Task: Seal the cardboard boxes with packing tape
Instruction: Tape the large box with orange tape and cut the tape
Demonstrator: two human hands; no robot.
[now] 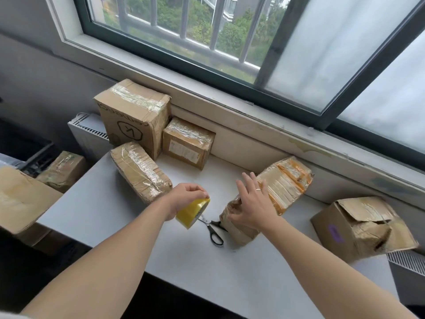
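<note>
Boxes point(187, 143) behind are sitting taped; left hand point(186, 196) is gripping tape point(192, 212), right hand point(253, 203) lying flat on wrapped box point(285, 180); torn box point(358, 229) is waiting.

Seven cardboard boxes point(133, 116) point(187, 143) point(140, 171) point(285, 180) point(358, 224) point(62, 171) point(20, 199), one tape roll point(192, 212), one pair of scissors point(212, 229).

- The bare left forearm point(110, 256) reaches from the lower left edge toward the middle.
- The left hand point(186, 196) is turned knuckles-up, its fingers curled down over the rim of a yellow roll of packing tape point(192, 212), which it holds from above.
- The bare right forearm point(322, 261) comes in from the lower right.
- The right hand point(251, 203) lies palm down, fingers straight and spread, on a tape-wrapped brown cardboard box point(282, 180).
- A thin ring point(258, 189) sits on one of its fingers.
</note>
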